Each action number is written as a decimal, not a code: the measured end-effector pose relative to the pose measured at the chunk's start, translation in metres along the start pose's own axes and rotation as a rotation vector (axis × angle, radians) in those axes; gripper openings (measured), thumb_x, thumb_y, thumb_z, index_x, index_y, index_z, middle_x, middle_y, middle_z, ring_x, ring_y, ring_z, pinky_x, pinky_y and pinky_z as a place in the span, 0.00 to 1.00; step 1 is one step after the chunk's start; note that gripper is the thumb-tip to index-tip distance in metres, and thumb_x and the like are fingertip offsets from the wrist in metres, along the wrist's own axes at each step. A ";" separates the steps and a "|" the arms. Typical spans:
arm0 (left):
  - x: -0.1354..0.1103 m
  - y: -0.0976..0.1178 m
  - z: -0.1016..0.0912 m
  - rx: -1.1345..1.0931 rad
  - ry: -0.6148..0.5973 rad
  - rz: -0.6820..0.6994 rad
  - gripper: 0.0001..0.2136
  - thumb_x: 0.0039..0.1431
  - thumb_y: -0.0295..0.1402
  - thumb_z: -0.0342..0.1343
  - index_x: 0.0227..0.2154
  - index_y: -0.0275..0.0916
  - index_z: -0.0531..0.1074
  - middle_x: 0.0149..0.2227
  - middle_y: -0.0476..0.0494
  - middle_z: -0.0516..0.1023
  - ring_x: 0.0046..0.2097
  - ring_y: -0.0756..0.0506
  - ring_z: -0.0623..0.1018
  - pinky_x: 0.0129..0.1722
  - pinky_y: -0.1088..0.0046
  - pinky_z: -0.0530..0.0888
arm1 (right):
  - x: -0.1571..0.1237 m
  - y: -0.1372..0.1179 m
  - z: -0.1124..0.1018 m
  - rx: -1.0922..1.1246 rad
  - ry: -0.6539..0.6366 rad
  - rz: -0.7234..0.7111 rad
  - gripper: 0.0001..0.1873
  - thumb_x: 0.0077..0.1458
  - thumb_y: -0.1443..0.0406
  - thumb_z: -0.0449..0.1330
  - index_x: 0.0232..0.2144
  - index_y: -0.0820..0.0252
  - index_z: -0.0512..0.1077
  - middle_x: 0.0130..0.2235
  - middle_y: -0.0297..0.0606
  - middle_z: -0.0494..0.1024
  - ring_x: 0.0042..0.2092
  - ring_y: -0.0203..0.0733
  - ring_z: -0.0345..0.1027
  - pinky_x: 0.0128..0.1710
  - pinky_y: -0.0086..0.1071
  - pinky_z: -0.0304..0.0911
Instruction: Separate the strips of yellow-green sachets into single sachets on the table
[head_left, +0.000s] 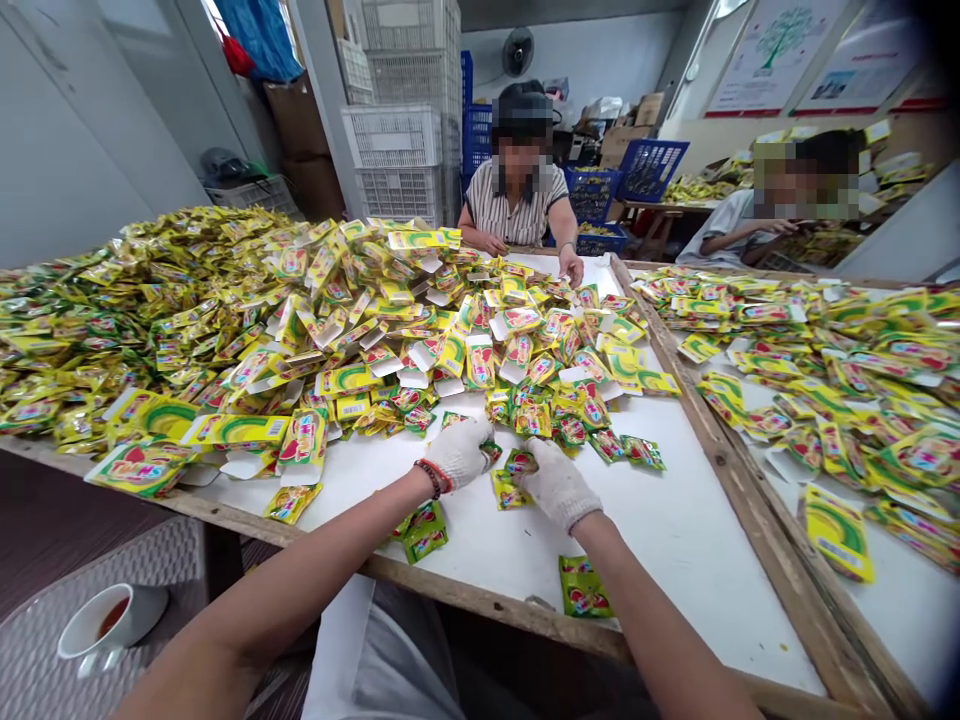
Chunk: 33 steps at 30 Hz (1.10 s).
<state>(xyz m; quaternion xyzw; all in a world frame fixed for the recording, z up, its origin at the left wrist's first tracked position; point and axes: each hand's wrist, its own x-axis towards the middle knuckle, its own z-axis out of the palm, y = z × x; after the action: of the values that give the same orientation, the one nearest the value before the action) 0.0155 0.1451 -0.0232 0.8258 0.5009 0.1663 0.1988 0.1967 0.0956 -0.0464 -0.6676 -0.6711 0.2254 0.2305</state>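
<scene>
My left hand, in a white knit glove, is closed with a small green candy packet at its fingertips. Just to its right, my gloved right hand pinches another green packet. Under that packet lies a yellow-green packet on the white tabletop. Beyond both hands, small packets lie in a loose cluster. Yellow printed cartons, several with open white flaps, are heaped behind them. More packets lie near my left forearm, and a few beside my right forearm.
A large mound of packets covers the table's left side. A wooden divider separates another carton-covered section at right. One person reaches in across the table; another person sits at far right. A cup stands on a grey stool.
</scene>
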 end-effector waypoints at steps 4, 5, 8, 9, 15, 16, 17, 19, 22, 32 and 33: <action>-0.018 -0.002 -0.005 -0.165 0.015 -0.040 0.07 0.52 0.37 0.54 0.28 0.38 0.66 0.28 0.50 0.70 0.31 0.49 0.71 0.30 0.75 0.68 | -0.009 0.005 -0.017 -0.006 0.053 0.045 0.16 0.52 0.62 0.58 0.43 0.62 0.72 0.43 0.47 0.76 0.46 0.48 0.68 0.45 0.37 0.61; -0.023 -0.002 -0.005 -0.270 0.007 -0.063 0.08 0.52 0.36 0.54 0.28 0.38 0.65 0.27 0.50 0.70 0.30 0.50 0.71 0.28 0.76 0.68 | -0.011 0.007 -0.021 0.003 0.057 0.043 0.16 0.54 0.61 0.57 0.43 0.62 0.73 0.42 0.46 0.76 0.45 0.48 0.69 0.44 0.36 0.62; -0.039 0.002 -0.008 -0.659 -0.066 -0.149 0.08 0.52 0.34 0.53 0.33 0.37 0.64 0.29 0.50 0.71 0.29 0.51 0.72 0.27 0.76 0.69 | -0.020 0.011 -0.029 0.035 0.046 0.007 0.14 0.54 0.59 0.56 0.39 0.61 0.75 0.38 0.43 0.78 0.40 0.46 0.70 0.39 0.35 0.63; -0.043 0.004 -0.009 -0.722 -0.100 -0.164 0.08 0.52 0.33 0.53 0.35 0.37 0.65 0.30 0.49 0.72 0.30 0.50 0.73 0.28 0.76 0.69 | -0.024 0.012 -0.031 0.039 0.043 -0.005 0.14 0.54 0.60 0.56 0.38 0.61 0.75 0.37 0.43 0.78 0.39 0.46 0.71 0.38 0.34 0.63; -0.051 0.021 -0.024 0.082 -0.067 0.009 0.09 0.53 0.36 0.54 0.37 0.40 0.71 0.40 0.42 0.73 0.43 0.41 0.72 0.43 0.63 0.68 | -0.038 0.019 -0.031 0.124 -0.037 0.008 0.12 0.52 0.62 0.54 0.37 0.60 0.74 0.36 0.41 0.78 0.37 0.44 0.71 0.36 0.32 0.63; -0.048 0.025 -0.024 0.224 -0.032 0.025 0.09 0.53 0.36 0.54 0.36 0.40 0.71 0.41 0.41 0.73 0.45 0.40 0.71 0.45 0.61 0.67 | -0.038 0.020 -0.030 0.147 -0.040 0.025 0.13 0.52 0.62 0.54 0.37 0.61 0.74 0.36 0.41 0.78 0.37 0.43 0.71 0.36 0.32 0.63; -0.044 0.029 -0.022 0.319 -0.010 0.033 0.09 0.54 0.36 0.54 0.37 0.40 0.71 0.42 0.40 0.72 0.45 0.39 0.71 0.45 0.60 0.67 | -0.038 0.021 -0.029 0.163 -0.037 0.035 0.13 0.52 0.62 0.53 0.37 0.61 0.74 0.35 0.41 0.78 0.37 0.43 0.71 0.36 0.32 0.63; -0.034 0.038 -0.014 0.399 -0.033 0.042 0.09 0.55 0.37 0.52 0.38 0.40 0.71 0.42 0.40 0.72 0.46 0.38 0.71 0.45 0.58 0.67 | -0.036 0.020 -0.026 0.172 -0.013 0.031 0.14 0.52 0.61 0.54 0.37 0.61 0.74 0.35 0.41 0.78 0.36 0.44 0.70 0.35 0.33 0.63; -0.019 0.049 0.005 0.404 -0.112 0.037 0.11 0.55 0.36 0.51 0.39 0.38 0.71 0.42 0.37 0.72 0.45 0.36 0.72 0.42 0.57 0.69 | -0.033 0.020 -0.023 0.158 0.034 0.008 0.14 0.52 0.59 0.54 0.35 0.61 0.74 0.34 0.41 0.78 0.36 0.44 0.70 0.36 0.33 0.63; -0.003 0.044 0.023 0.262 -0.180 0.052 0.11 0.49 0.28 0.52 0.37 0.38 0.70 0.39 0.39 0.75 0.41 0.40 0.75 0.39 0.64 0.71 | -0.040 0.026 -0.016 0.140 0.032 0.040 0.14 0.52 0.59 0.54 0.33 0.61 0.75 0.35 0.42 0.78 0.37 0.46 0.70 0.37 0.34 0.61; -0.002 0.042 0.023 0.238 -0.193 0.058 0.08 0.47 0.28 0.53 0.33 0.38 0.71 0.36 0.39 0.75 0.39 0.40 0.75 0.38 0.65 0.70 | -0.040 0.026 -0.016 0.143 0.032 0.036 0.14 0.52 0.59 0.54 0.34 0.61 0.75 0.35 0.42 0.78 0.38 0.46 0.70 0.37 0.34 0.62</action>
<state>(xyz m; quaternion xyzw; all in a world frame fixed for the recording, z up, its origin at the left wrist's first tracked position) 0.0576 0.1223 -0.0226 0.8697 0.4717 0.0315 0.1418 0.2266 0.0556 -0.0500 -0.6649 -0.6376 0.2660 0.2840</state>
